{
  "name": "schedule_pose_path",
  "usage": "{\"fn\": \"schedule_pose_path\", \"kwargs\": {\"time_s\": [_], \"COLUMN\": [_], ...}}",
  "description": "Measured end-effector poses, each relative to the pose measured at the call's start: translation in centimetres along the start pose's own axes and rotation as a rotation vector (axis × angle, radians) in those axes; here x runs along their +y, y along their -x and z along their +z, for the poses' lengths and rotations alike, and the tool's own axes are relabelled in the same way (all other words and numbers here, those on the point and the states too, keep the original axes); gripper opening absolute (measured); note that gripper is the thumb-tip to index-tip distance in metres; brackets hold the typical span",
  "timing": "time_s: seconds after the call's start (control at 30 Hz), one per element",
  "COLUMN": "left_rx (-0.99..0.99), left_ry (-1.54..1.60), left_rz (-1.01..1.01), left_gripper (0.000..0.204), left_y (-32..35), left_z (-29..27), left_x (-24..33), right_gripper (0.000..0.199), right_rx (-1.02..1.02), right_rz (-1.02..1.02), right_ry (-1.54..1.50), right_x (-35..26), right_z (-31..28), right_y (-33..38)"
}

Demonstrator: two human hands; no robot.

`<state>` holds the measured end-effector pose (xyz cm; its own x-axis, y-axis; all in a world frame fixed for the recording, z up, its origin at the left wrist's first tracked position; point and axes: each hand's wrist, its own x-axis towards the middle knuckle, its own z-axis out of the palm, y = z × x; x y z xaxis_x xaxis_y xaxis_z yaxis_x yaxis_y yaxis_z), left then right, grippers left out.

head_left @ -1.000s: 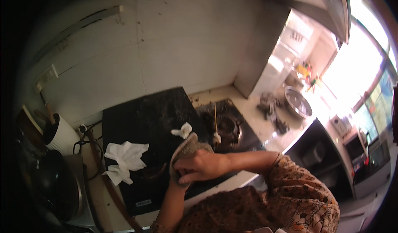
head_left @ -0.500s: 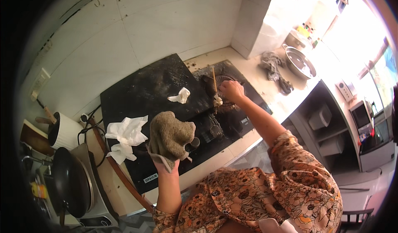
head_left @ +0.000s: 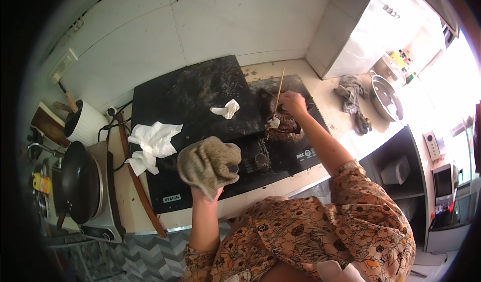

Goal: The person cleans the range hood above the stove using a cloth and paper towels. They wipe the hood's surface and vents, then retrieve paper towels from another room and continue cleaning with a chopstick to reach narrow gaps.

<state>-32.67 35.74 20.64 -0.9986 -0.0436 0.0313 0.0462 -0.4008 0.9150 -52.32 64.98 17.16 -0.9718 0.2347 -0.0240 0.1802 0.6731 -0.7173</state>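
My left hand (head_left: 210,194) is under a bunched grey-brown cloth (head_left: 208,164), held over the near part of the black cooktop (head_left: 193,89). The cloth hides its fingers. At the right burner, my right hand (head_left: 293,103) has its fingers closed around a thin wooden chopstick (head_left: 280,87), which leans slightly right. A small crumpled wad of tissue (head_left: 273,123) sits at the stick's lower end. Below the hand, the rusty brown burner (head_left: 288,127) is coated with grime. Grease and crumbs mark the cooktop around the knob (head_left: 261,159).
White crumpled tissues (head_left: 155,140) lie on the cooktop's left side, with a smaller one (head_left: 231,109) farther back. At left stand a black wok (head_left: 79,181) and a white utensil holder (head_left: 90,125). A grey rag (head_left: 350,89) and a steel pot (head_left: 386,97) are at right.
The view has shifted and turned a little. The chopstick tilts more to the right, while my right hand stays at the burner. My left hand still has the cloth over the cooktop.
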Motion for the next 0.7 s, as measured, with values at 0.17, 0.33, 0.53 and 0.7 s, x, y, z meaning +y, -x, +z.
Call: {"fn": "schedule_pose_path", "kwargs": {"time_s": [0.17, 0.33, 0.53, 0.7], "left_rx": [-0.01, 0.024, 0.037, 0.153], "left_ry": [0.798, 0.688, 0.712, 0.549], "left_rz": [-0.334, -0.349, -0.368, -0.322], "left_gripper": [0.036, 0.039, 0.039, 0.029], "left_y": [-0.9, -1.1, 0.0, 0.3], "left_z": [2.6, 4.8, 4.3, 4.2], "left_x": [-1.1, -0.9, -0.5, 0.0], "right_gripper": [0.037, 0.056, 0.039, 0.031], "right_rx": [0.016, -0.187, -0.239, -0.106], "right_rz": [0.029, 0.227, 0.252, -0.129], "right_ry": [0.237, 0.359, 0.308, 0.133], "right_x": [-1.2, -1.8, -1.5, -1.5], "right_z": [-1.6, 0.2, 1.0, -2.4], "right_y": [-0.4, -3.5, -4.1, -3.9]}}
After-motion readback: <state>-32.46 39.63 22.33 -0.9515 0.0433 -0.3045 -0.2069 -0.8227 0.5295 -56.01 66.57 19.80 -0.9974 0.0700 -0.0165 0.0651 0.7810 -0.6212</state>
